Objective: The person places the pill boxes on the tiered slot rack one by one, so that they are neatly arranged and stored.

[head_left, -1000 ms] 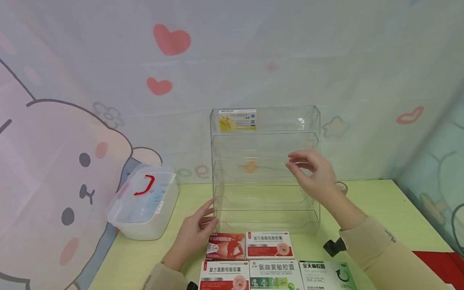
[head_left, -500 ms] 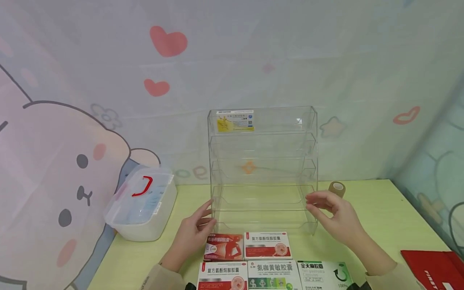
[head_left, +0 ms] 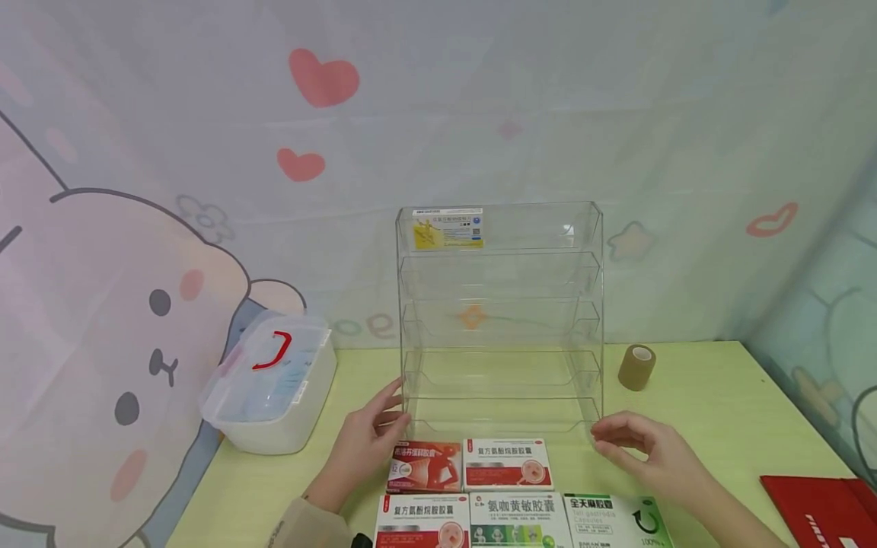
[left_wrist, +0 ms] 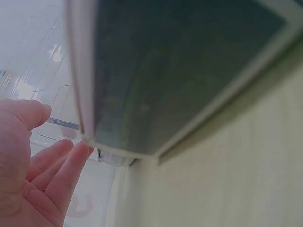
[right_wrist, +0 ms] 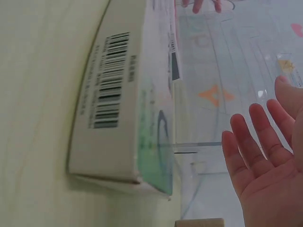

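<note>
A clear plastic rack (head_left: 500, 335) with several tiers stands upright on the table. Its top tier shows a yellow-and-white printed box or label (head_left: 448, 231). My left hand (head_left: 363, 445) is at the rack's lower left side, fingertips against it, fingers loosely extended. At the lower right corner is my right hand (head_left: 647, 453), its relaxed fingertips at or very close to the edge; contact is unclear. In the right wrist view that hand's fingers (right_wrist: 258, 142) look extended, holding nothing. Medicine boxes lie flat before the rack: red (head_left: 425, 466), red-and-white (head_left: 507, 463), [another] white-and-green (head_left: 518, 519) and green (head_left: 617, 521).
A white lidded bin (head_left: 270, 384) with a red handle stands at the left. Behind the right hand is a brown tape roll (head_left: 637, 367). A red pouch (head_left: 818, 508) lies at the right edge. A printed cloth (head_left: 514, 99) hangs behind the table.
My right hand has come down from in front of the rack's middle tiers to its lower right corner, uncovering the tape roll. The left hand stays at the left side.
</note>
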Demonstrator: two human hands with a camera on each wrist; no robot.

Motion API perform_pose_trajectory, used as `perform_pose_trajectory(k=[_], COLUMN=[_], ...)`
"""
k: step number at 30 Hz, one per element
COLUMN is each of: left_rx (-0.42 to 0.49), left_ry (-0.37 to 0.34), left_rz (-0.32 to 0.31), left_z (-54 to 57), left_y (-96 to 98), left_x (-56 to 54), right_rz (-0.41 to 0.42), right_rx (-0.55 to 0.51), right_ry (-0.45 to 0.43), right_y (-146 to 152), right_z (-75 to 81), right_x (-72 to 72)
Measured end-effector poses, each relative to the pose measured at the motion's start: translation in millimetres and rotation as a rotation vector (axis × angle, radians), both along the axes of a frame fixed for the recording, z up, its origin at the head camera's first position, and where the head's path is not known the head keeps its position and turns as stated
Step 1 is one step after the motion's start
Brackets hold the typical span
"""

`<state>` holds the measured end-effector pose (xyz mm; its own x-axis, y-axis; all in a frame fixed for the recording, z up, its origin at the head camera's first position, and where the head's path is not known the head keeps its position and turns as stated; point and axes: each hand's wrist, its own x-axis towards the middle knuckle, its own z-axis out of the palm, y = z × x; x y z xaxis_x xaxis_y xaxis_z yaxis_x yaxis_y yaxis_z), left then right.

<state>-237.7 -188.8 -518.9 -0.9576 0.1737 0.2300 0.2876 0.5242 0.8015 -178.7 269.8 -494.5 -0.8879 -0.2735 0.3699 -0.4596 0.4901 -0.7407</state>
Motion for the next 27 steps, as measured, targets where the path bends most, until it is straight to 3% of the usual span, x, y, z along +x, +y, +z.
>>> perform_pose_trajectory(k=[10, 19, 27], left_rx=[-0.012, -0.009, -0.004], left_ry=[0.006, 0.002, -0.001], left_rz=[0.003, 0.005, 0.004], left_z=[-0.9, -1.1, -1.2], left_y=[0.7, 0.2, 0.2], left_x=[-0.4, -0.1, 0.2], right_rz=[0.155, 0.157, 0.224], right_rx=[0.084, 0.177, 0.169], right_ry=[-0.167, -0.520, -0.575], right_y=[22, 40, 55], right_z=[-17.5, -25.2, -35.3], right_x=[7.7, 11.8, 20.3])
